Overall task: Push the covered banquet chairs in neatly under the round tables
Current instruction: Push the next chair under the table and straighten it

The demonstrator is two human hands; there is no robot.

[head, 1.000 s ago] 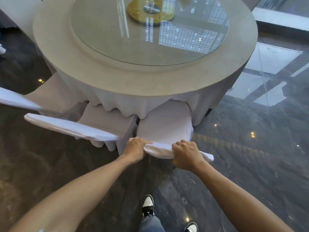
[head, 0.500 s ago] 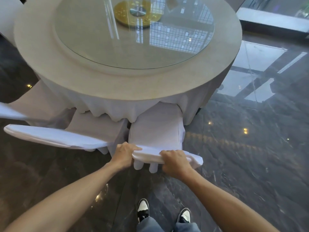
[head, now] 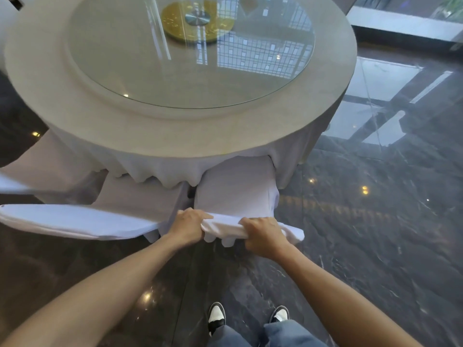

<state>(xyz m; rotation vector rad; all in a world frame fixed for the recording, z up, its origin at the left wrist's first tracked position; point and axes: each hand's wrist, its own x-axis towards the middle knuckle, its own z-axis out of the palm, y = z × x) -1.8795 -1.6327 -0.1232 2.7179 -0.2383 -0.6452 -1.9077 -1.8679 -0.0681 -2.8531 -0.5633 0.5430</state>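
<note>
You're gripping the chair [head: 235,196] back's top edge, left hand [head: 188,225] and right hand [head: 263,234] curled tight round it, seat tucking under the desk [head: 175,131].

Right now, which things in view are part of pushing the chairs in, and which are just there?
Part of the job:
- chair, its top edge gripped by the left hand and the right hand
- round table
- neighbouring chair on the left

Just there:
- glass turntable
- gold disc under the glass
- shoes
</note>
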